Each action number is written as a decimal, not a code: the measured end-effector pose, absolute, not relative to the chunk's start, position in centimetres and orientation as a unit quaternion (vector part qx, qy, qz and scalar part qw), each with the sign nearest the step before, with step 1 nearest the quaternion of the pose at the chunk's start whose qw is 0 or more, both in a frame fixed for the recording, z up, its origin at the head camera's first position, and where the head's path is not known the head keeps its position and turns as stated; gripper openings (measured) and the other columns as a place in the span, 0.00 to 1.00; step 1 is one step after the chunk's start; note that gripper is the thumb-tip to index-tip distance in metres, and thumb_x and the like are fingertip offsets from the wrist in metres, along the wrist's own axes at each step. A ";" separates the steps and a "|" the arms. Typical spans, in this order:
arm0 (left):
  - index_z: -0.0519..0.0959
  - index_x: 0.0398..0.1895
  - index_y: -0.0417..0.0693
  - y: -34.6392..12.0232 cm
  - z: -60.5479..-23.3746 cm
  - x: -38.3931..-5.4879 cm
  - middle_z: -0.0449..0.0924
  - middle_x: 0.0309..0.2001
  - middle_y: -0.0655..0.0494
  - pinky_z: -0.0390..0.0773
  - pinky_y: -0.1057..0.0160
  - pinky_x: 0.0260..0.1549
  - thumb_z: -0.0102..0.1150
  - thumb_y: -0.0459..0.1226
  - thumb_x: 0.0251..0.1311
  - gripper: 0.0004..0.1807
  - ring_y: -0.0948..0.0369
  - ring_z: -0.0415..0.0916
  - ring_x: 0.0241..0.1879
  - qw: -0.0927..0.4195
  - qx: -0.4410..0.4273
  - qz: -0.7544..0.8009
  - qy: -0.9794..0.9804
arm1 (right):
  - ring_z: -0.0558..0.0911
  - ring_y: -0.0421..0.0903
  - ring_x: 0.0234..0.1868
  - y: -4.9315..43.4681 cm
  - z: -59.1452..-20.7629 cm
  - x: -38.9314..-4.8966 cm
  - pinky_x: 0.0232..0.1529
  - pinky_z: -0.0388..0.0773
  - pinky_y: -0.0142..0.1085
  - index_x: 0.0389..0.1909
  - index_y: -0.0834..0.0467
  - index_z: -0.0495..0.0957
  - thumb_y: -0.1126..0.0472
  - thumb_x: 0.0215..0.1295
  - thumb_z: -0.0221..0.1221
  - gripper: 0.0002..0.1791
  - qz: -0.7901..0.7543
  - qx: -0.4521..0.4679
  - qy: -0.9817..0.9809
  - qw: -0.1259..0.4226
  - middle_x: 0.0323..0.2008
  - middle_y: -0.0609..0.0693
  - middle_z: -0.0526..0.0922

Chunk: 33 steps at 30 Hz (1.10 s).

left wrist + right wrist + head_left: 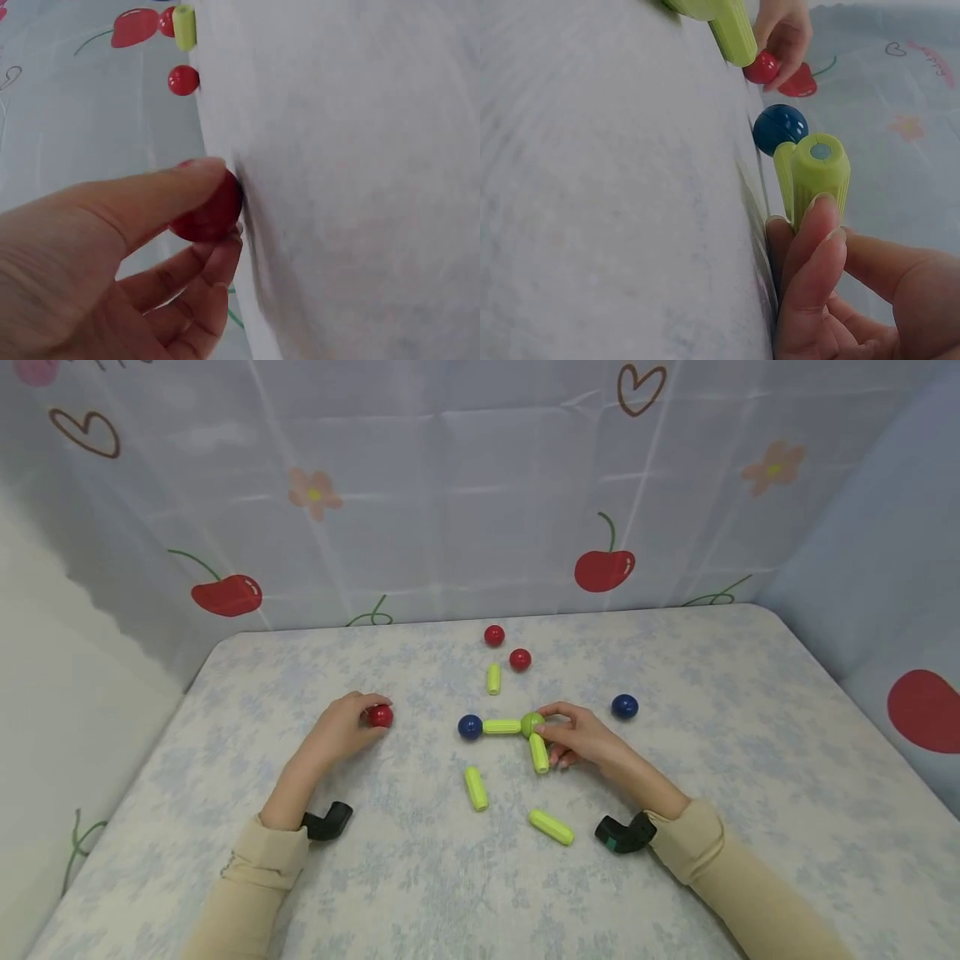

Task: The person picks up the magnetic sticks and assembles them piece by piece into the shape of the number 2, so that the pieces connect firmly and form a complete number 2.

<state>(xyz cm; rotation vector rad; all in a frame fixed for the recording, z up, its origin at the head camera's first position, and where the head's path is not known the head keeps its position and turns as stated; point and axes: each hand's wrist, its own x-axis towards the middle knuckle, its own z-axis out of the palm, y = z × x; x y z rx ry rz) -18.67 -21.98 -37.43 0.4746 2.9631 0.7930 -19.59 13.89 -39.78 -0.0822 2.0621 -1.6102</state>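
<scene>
My left hand (347, 728) pinches a red ball (381, 716) between thumb and fingers, low over the left part of the table; the left wrist view shows the same red ball (211, 206) under the thumb. With my right hand (588, 739) I hold the green ball (532, 723) at the corner of a joined piece. From that ball one ribbed green rod (501, 727) runs left to a blue ball (470, 727). A second green rod (539, 753) points toward me; its grey end (820, 151) faces the right wrist camera.
Two loose green rods, one (476, 788) and another (551, 827), lie nearer me. Farther back are a short green rod (493, 678) and two red balls, one (520, 660) in front of the other (494, 636). A blue ball (625, 707) sits right of my right hand. A printed curtain (465, 510) hangs behind the table.
</scene>
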 end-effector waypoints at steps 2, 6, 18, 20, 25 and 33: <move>0.75 0.53 0.37 -21.6 -37.6 -18.4 0.77 0.42 0.43 0.76 0.54 0.37 0.66 0.32 0.55 0.22 0.51 0.75 0.39 0.010 0.156 0.287 0.945 | 0.75 0.41 0.16 13.9 -39.7 -19.6 0.18 0.73 0.31 0.62 0.61 0.64 0.58 0.68 0.55 0.24 -0.595 -0.031 0.761 0.259 0.21 0.52 0.78; 0.76 0.51 0.39 -19.5 -37.3 -17.3 0.79 0.42 0.45 0.78 0.57 0.36 0.67 0.32 0.54 0.20 0.53 0.77 0.38 0.010 0.162 0.372 0.914 | 0.75 0.41 0.16 13.9 -39.7 -19.5 0.18 0.73 0.30 0.62 0.61 0.65 0.59 0.68 0.55 0.24 -0.596 -0.033 0.760 0.258 0.20 0.52 0.78; 0.81 0.46 0.41 -8.4 -37.5 -13.3 0.80 0.36 0.57 0.77 0.69 0.33 0.70 0.37 0.51 0.18 0.65 0.77 0.34 0.110 0.257 0.460 0.843 | 0.76 0.41 0.16 13.9 -39.9 -19.5 0.18 0.74 0.30 0.61 0.63 0.65 0.59 0.68 0.55 0.23 -0.600 -0.040 0.758 0.254 0.20 0.52 0.78; 0.81 0.44 0.41 -7.5 -37.8 -13.2 0.81 0.35 0.58 0.77 0.69 0.32 0.70 0.38 0.50 0.18 0.67 0.77 0.33 0.107 0.262 0.455 0.844 | 0.76 0.41 0.16 13.9 -39.9 -19.5 0.18 0.74 0.30 0.61 0.63 0.65 0.59 0.68 0.55 0.23 -0.601 -0.042 0.757 0.254 0.20 0.52 0.79; 0.82 0.41 0.41 -6.6 -38.0 -13.2 0.81 0.32 0.58 0.76 0.71 0.30 0.70 0.38 0.51 0.15 0.69 0.77 0.30 0.096 0.263 0.436 0.856 | 0.76 0.41 0.16 13.9 -39.9 -19.5 0.18 0.74 0.30 0.61 0.62 0.65 0.59 0.68 0.55 0.23 -0.603 -0.042 0.755 0.253 0.20 0.52 0.78; 0.84 0.39 0.42 -5.7 -38.3 -13.3 0.81 0.30 0.59 0.75 0.73 0.28 0.70 0.42 0.51 0.15 0.71 0.76 0.27 0.089 0.255 0.403 0.875 | 0.76 0.41 0.16 13.9 -39.8 -19.5 0.19 0.74 0.29 0.61 0.63 0.65 0.59 0.69 0.54 0.23 -0.605 -0.047 0.753 0.253 0.21 0.52 0.79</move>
